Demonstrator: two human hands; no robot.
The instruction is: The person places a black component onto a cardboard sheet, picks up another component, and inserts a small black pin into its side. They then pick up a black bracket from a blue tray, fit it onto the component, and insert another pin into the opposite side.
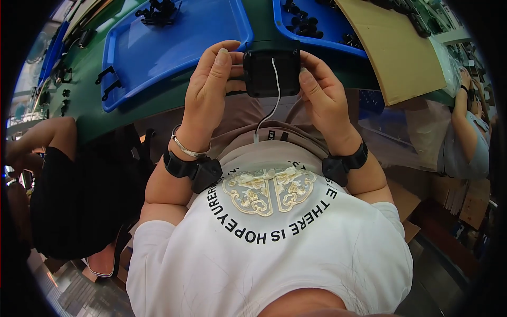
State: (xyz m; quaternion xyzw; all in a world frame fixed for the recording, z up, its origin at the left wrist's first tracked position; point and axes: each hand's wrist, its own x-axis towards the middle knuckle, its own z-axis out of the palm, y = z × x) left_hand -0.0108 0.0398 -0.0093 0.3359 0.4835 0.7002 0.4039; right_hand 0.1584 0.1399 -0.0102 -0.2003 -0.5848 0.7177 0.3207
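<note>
Black case (259, 79) was held, upper centre
Left hand (209, 87) and right hand (323, 90) gripped opposite sides, apparently steadying it; moving it called for even pressure.

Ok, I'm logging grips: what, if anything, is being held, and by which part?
A black squarish object, held by its left and right sides between both hands.
</note>
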